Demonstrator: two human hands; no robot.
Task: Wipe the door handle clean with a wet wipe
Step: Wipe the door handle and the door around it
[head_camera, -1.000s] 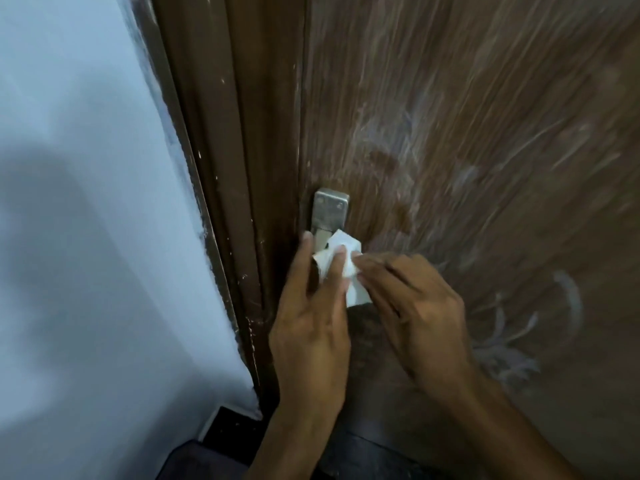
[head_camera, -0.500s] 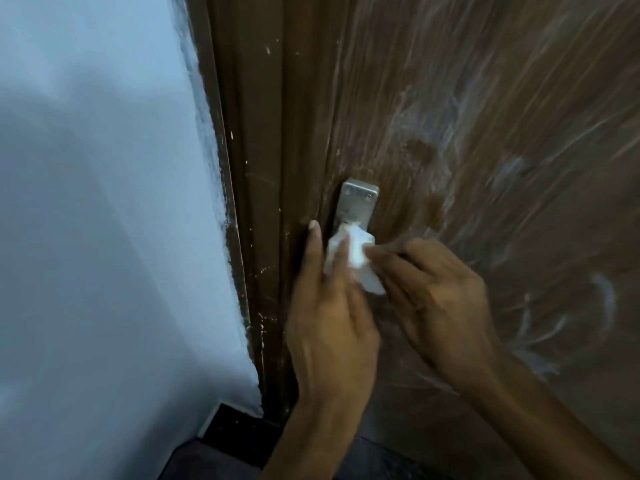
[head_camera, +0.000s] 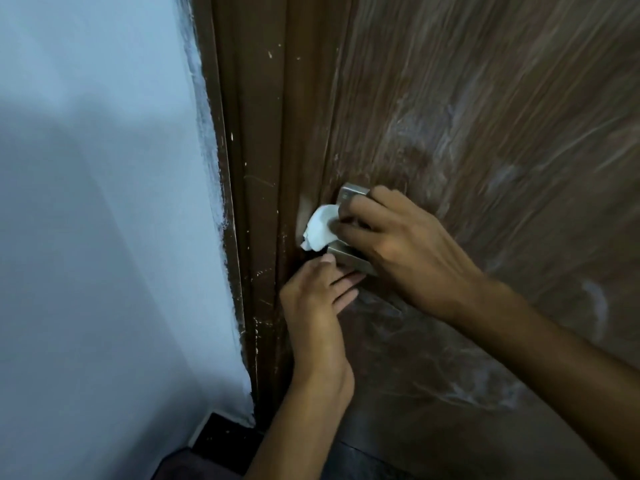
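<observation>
Our right hand (head_camera: 398, 244) pinches wet wipe (head_camera: 320, 230) against door handle (head_camera: 348, 259); our left hand (head_camera: 311, 299), grip loosely open and empty, touches handle's near end.

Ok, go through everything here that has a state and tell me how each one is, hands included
wet wipe: bunched, pressed on the handle by the right hand
door handle: partly covered by wipe and hand
right hand: closed on the wipe
left hand: open, fingers under the handle
door: smeared with whitish streaks
</observation>
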